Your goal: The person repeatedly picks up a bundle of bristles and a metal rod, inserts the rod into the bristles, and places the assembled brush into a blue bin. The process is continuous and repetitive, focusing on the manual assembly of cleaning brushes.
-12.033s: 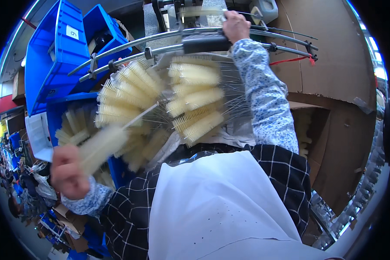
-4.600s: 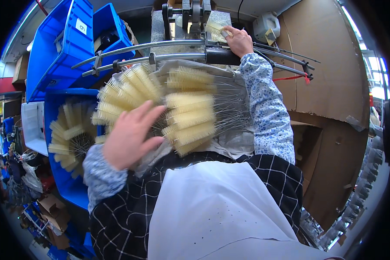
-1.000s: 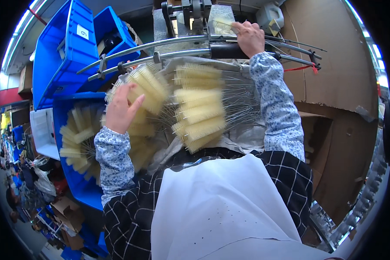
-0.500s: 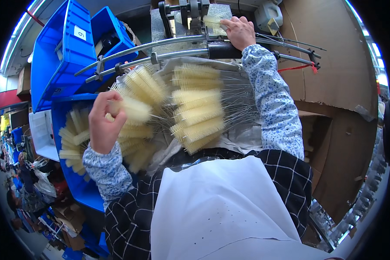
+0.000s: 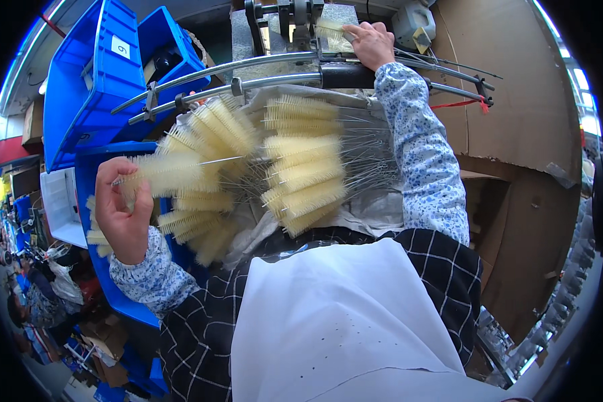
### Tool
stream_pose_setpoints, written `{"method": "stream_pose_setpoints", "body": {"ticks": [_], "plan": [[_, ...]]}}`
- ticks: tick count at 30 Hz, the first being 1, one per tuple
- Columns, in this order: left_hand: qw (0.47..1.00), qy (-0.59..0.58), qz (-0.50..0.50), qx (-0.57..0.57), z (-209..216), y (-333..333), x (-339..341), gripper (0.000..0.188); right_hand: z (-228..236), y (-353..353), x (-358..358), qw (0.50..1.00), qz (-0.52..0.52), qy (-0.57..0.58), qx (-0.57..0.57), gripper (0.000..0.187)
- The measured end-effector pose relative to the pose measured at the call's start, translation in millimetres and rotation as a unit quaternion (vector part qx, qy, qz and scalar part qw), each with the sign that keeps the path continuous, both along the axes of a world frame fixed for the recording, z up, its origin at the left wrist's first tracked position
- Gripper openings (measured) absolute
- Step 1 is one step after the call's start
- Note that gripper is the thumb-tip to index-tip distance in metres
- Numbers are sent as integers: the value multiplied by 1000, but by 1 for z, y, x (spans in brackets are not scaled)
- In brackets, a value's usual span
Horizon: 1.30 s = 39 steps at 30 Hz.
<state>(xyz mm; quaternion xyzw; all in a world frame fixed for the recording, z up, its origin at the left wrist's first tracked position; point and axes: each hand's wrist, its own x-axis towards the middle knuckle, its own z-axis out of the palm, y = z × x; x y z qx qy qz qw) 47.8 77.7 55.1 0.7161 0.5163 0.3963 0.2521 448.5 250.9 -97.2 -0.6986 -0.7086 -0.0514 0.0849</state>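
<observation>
My left hand (image 5: 124,214) is shut on a cream bottle brush (image 5: 164,174) with a thin wire stem, lifted to the left over the blue bin (image 5: 90,194). Several more cream brushes (image 5: 301,177) lie fanned out on a cloth in front of me, wire stems pointing right. At the top, my right hand (image 5: 368,41) holds another cream brush (image 5: 331,30) against the metal machine (image 5: 295,13), above two curved metal rails (image 5: 268,74).
Blue plastic bins (image 5: 114,74) are stacked at the upper left, and the lower bin holds more brushes. Brown cardboard (image 5: 516,120) walls the right side. A white apron (image 5: 342,321) covers my front. Clutter lies on the floor at the lower left.
My left hand has picked one brush from the pile and carried it left and down toward the blue bin. My right hand stays at the machine with its brush.
</observation>
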Motion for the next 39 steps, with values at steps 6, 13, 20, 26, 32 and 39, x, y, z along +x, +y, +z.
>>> {"method": "stream_pose_setpoints", "body": {"ticks": [6,13,20,26,32,39], "plan": [[1000,-16,-15,21,5,7,17,25,-22,24,10,998,36,-39,41,30],[996,-17,45,80,10,-2,-15,28,-7,-5,31,994,-44,-3,97,44],[983,-88,79,141,4,4,-27,31,-27,-9,43,981,-48,112,150,31],[973,-135,100,157,11,3,-16,32,-22,-7,13,984,-44,99,138,28],[967,-160,118,160,17,0,-11,33,-12,-4,-37,988,-55,89,112,21],[971,-160,85,157,16,1,4,30,-8,2,-79,989,-64,101,85,24]]}}
